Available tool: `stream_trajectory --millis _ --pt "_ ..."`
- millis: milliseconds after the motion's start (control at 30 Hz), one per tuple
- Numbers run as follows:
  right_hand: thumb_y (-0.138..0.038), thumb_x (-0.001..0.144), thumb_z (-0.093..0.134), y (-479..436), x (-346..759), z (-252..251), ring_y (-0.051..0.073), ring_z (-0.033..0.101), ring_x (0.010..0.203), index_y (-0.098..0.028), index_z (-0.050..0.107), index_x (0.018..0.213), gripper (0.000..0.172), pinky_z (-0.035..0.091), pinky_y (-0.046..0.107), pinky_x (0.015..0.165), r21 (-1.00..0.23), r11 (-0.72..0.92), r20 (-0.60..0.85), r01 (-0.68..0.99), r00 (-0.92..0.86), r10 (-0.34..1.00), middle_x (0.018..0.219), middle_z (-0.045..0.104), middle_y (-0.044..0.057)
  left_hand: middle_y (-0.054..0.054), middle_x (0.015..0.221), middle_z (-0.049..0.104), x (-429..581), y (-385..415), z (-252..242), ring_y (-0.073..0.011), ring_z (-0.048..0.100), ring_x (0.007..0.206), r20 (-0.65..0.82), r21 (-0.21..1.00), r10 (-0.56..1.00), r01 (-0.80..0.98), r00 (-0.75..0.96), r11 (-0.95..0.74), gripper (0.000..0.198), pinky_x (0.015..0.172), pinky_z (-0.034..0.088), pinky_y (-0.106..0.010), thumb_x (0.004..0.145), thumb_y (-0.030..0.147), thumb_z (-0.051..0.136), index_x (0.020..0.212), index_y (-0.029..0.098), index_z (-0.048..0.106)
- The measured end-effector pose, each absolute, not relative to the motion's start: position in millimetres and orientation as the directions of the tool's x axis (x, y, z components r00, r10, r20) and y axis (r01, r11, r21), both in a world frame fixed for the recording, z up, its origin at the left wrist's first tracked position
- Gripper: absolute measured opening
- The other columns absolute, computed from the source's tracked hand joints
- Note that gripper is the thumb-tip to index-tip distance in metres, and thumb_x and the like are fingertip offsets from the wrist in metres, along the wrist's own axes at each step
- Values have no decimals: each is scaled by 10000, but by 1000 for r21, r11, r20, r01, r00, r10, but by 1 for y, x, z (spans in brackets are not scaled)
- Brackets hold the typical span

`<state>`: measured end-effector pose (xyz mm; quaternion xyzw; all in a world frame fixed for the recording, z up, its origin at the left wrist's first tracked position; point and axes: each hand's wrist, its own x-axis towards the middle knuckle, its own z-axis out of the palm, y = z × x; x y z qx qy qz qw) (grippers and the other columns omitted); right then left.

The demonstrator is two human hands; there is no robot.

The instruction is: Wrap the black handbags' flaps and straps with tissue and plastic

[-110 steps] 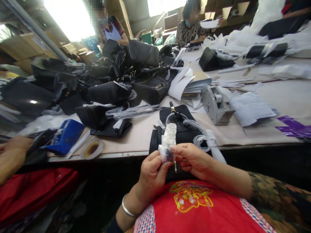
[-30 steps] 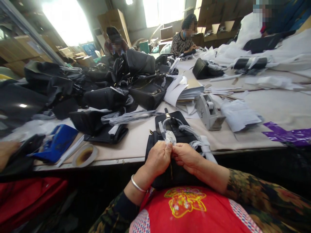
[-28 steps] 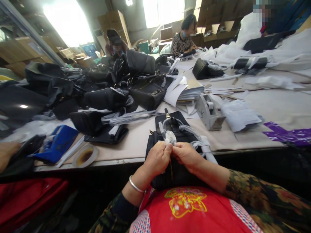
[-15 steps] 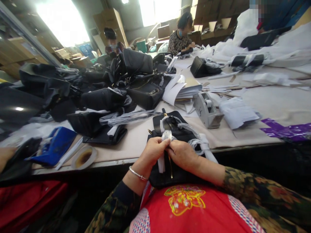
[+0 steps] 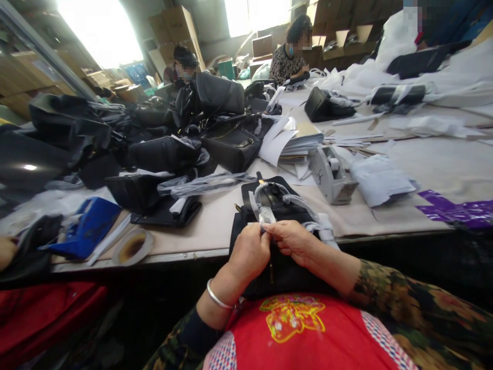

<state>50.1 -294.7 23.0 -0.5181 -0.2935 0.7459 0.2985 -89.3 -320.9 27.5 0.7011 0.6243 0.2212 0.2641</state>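
Observation:
A black bag [image 5: 295, 275] lies at the table edge against my apron, with pale wrapped straps [image 5: 296, 199] looping over its top. My left hand [image 5: 250, 249] is closed, its thumb and fingers pinched on a whitish wrapping strip [image 5: 265, 215] over the middle of the bag. From the other side my right hand [image 5: 295, 239] pinches the same strip, its fingertips touching those of my left hand. The part of the strip between the fingertips is hidden. Below the hands a gold zip pull [image 5: 271, 273] hangs on the bag's front.
A grey tape dispenser [image 5: 333, 177] and a stack of papers [image 5: 300, 144] stand beyond the bag. To the left are a tape roll [image 5: 144, 252], a blue dispenser [image 5: 90, 226] and heaped black bags [image 5: 227, 144]. Two people sit across the table; another person's hand [image 5: 6, 252] shows at far left.
Both hands have shifted slightly downward along the strip. My left hand has turned, with its knuckles more upward, and a loose strip end now stands up above the hands.

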Motion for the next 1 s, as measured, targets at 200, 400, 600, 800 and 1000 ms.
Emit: stream_trajectory --millis 200,400,600,800,1000 --pt "-427 649 802 -298 54 30 56 285 418 -164 618 658 321 177 214 404 -858 -513 -489 24 -344 802 477 420 -70 -120 909 649 -97 -334 34 -249 604 865 -17 623 981 769 194 -142 157 787 469 -385 935 151 435 849 192 560" --pt "-369 750 667 -293 59 28 148 530 608 -137 729 675 251 370 248 563 -931 -124 -254 344 -365 896 620 635 8 -99 884 649 -91 -339 44 -225 597 833 -10 728 982 675 188 -122 180 764 471 -360 906 107 420 819 188 556" --pt "-411 733 675 -295 55 27 113 456 524 -142 669 613 295 318 242 504 -948 -208 -282 241 -336 899 554 571 1 -64 843 633 -110 -340 43 -200 588 798 84 700 981 690 176 -184 171 729 456 -320 908 151 477 941 172 644" --pt "-459 686 765 -301 52 32 40 224 373 -176 588 677 334 89 204 395 -771 -636 -613 45 -326 720 441 435 -64 -45 765 602 -134 -344 14 -218 572 749 -53 555 996 827 -71 88 349 699 417 -339 891 478 627 971 142 677" --pt "-442 689 803 -302 59 27 23 209 367 -174 560 700 362 80 172 379 -715 -699 -656 0 -345 671 448 435 -74 13 649 530 -120 -345 -3 -158 494 627 -164 644 981 742 -101 184 281 598 315 -284 827 427 687 725 177 608"
